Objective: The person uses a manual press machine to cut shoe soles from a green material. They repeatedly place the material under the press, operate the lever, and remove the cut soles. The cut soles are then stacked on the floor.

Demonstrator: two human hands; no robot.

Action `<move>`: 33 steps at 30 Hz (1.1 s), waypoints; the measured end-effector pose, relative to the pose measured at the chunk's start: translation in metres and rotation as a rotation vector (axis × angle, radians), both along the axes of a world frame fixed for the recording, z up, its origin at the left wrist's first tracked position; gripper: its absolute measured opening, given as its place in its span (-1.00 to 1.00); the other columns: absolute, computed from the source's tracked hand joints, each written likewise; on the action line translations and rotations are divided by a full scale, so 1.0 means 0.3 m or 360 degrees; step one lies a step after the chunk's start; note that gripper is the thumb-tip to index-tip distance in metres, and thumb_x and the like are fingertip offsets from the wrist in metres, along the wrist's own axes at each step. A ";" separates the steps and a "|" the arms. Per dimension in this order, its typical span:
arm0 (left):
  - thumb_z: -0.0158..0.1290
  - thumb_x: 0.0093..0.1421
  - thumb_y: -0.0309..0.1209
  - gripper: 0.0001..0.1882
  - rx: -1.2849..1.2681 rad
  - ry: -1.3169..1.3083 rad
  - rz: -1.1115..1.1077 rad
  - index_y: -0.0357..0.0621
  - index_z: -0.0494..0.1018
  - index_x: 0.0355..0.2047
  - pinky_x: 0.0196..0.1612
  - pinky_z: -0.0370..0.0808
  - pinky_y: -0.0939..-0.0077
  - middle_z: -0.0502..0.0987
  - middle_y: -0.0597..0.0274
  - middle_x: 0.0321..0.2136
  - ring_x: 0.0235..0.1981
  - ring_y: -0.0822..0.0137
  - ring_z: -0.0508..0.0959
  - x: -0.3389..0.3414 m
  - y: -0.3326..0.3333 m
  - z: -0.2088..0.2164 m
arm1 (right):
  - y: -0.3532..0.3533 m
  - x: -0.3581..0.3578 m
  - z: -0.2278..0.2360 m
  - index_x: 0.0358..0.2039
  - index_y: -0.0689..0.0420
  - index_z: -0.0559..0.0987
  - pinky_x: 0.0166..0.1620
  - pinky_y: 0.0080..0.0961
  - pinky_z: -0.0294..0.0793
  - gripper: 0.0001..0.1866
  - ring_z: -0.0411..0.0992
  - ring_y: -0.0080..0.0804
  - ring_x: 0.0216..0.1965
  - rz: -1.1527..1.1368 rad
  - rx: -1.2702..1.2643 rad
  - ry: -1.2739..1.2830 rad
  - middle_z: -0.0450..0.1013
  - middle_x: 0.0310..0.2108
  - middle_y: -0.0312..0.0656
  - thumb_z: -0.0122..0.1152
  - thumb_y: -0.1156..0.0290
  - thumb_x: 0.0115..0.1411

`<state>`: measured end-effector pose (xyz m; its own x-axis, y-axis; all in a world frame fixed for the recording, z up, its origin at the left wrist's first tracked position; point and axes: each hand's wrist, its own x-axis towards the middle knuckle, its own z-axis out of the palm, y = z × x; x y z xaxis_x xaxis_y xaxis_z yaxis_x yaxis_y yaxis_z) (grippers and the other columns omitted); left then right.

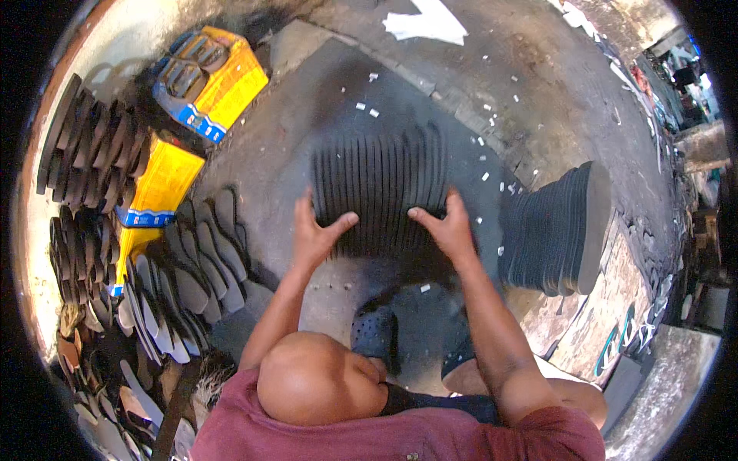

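A row of black shoe soles (377, 184), standing on edge and packed face to face, is clasped between my two hands in the middle of the view. My left hand (317, 234) presses its left end, with the thumb lying across the near side. From the other end my right hand (450, 227) squeezes inward, its thumb likewise on the near side. The fingers of both hands are partly hidden behind the soles. The far edge of the row is slightly blurred. To the right of my right hand stands a second packed row of dark soles (542, 234).
At the left are yellow-and-blue plastic containers (234, 88), stacked dark soles (96, 150) and loose grey soles (219, 257). White paper (427, 23) and small white scraps lie on the floor. A dark clog (374, 330) is below the row. A worn board (588, 326) lies right.
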<state>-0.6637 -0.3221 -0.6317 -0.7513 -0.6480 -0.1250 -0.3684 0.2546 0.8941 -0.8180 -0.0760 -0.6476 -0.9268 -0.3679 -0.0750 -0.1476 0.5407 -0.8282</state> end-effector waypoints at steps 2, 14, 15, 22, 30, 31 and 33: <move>0.60 -0.12 -0.09 0.19 -0.0093 0.0254 -0.0032 -0.30 0.17 0.39 0.28 0.40 0.12 0.39 -0.12 0.17 0.24 -0.03 0.44 0.052 -0.016 0.062 | -0.009 0.027 0.075 0.31 0.26 0.30 0.27 -0.28 0.41 0.00 0.45 -0.12 0.21 0.0005 -0.0108 0.0080 0.52 0.11 0.09 0.70 0.18 -0.02; 0.58 -0.09 -0.30 -0.13 -0.0123 0.0274 -0.0252 -0.24 0.36 0.16 0.12 0.53 0.13 0.49 -0.10 0.08 0.12 -0.11 0.56 0.113 -0.095 -0.106 | -0.019 -0.004 0.105 0.32 0.16 0.15 0.26 -0.17 0.46 0.12 0.50 0.02 0.20 0.0420 -0.0083 -0.0193 0.55 0.11 0.08 0.75 0.15 -0.10; 0.58 -0.08 -0.31 -0.14 -0.0124 0.0302 -0.0232 -0.24 0.36 0.17 0.11 0.53 0.13 0.50 -0.10 0.07 0.11 -0.10 0.57 0.109 -0.083 -0.116 | -0.021 -0.016 0.093 0.32 0.13 0.12 0.27 -0.14 0.47 0.16 0.49 0.11 0.22 0.0475 -0.0123 -0.0203 0.53 0.12 0.11 0.75 0.08 -0.11; 0.58 -0.10 -0.33 -0.14 -0.0511 0.0100 -0.0271 -0.24 0.35 0.15 0.05 0.56 0.13 0.60 -0.10 -0.04 0.02 -0.03 0.63 0.087 -0.049 -0.062 | 0.061 -0.072 -0.056 0.35 0.26 0.24 0.29 -0.11 0.44 0.15 0.50 0.18 0.19 0.0727 0.0257 0.0006 0.53 0.14 0.20 0.64 -0.14 -0.05; 0.34 0.09 0.25 0.06 -0.0334 -0.0609 -0.0117 -0.38 0.34 0.32 0.04 0.56 0.11 0.61 -0.24 -0.07 -0.02 -0.11 0.63 0.091 -0.054 -0.066 | -0.026 -0.056 0.040 0.30 0.50 0.31 0.22 0.00 0.48 0.25 0.49 0.37 0.14 0.0389 0.0798 -0.0303 0.49 0.05 0.49 0.28 -0.51 0.07; 0.31 0.09 0.29 0.09 -0.0333 -0.0683 -0.0195 -0.39 0.33 0.33 0.02 0.56 0.08 0.61 -0.24 -0.09 -0.05 -0.13 0.63 0.104 -0.066 -0.158 | -0.033 -0.058 -0.009 0.30 0.49 0.32 0.21 0.01 0.49 0.24 0.49 0.38 0.13 0.0434 0.0800 -0.0363 0.50 0.05 0.48 0.28 -0.51 0.07; 0.30 0.10 0.30 0.13 -0.0251 -0.0578 -0.0149 -0.50 0.29 0.32 0.09 0.53 0.08 0.55 -0.30 -0.01 0.04 -0.15 0.59 0.120 -0.034 -0.188 | -0.039 -0.022 -0.027 0.35 0.47 0.23 0.23 0.03 0.47 0.26 0.48 0.36 0.16 0.0416 0.0794 -0.0401 0.47 0.10 0.45 0.38 -0.44 0.04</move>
<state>-0.6276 -0.3322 -0.6881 -0.7333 -0.6111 -0.2980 -0.6219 0.4256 0.6573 -0.8245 -0.0878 -0.6558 -0.7424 -0.4446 -0.5013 -0.1602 0.8442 -0.5115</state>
